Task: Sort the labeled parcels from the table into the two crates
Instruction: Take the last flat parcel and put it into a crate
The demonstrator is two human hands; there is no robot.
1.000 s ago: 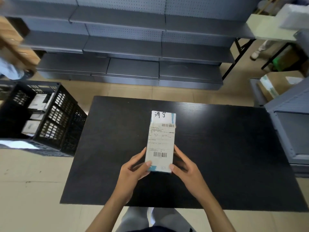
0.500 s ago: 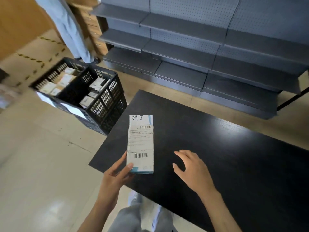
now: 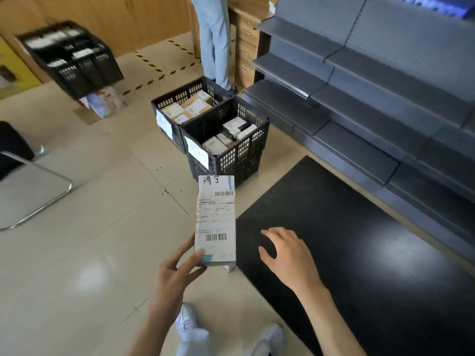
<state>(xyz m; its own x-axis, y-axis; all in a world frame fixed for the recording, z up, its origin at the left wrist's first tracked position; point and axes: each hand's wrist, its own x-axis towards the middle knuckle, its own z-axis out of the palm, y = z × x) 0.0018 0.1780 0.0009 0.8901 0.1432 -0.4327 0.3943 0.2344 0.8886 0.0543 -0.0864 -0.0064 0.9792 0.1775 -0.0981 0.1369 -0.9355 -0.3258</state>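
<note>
A long white parcel point(image 3: 216, 217) with a shipping label and handwritten characters at its top is held up over the floor, left of the black table point(image 3: 359, 253). My left hand point(image 3: 177, 268) grips its near end, thumb on the label side. Over the table's near-left part hovers my right hand point(image 3: 288, 255), fingers relaxed and holding nothing. Two black crates stand side by side on the floor beyond the parcel: the nearer crate point(image 3: 231, 160) holds white boxes, the farther crate point(image 3: 177, 106) holds brown and white parcels. Each crate has a white paper tag.
Grey metal shelving point(image 3: 372, 86) runs along the right behind the table. A person's legs point(image 3: 216, 39) stand past the crates by a wooden drawer unit point(image 3: 245, 47). Another black crate stack point(image 3: 74, 57) sits at the far left. A chair point(image 3: 28, 186) is at the left edge.
The view has swung left, bringing both crates into view. My left hand carried the parcel off the table and over the floor. My right hand let go of it and stays over the table.
</note>
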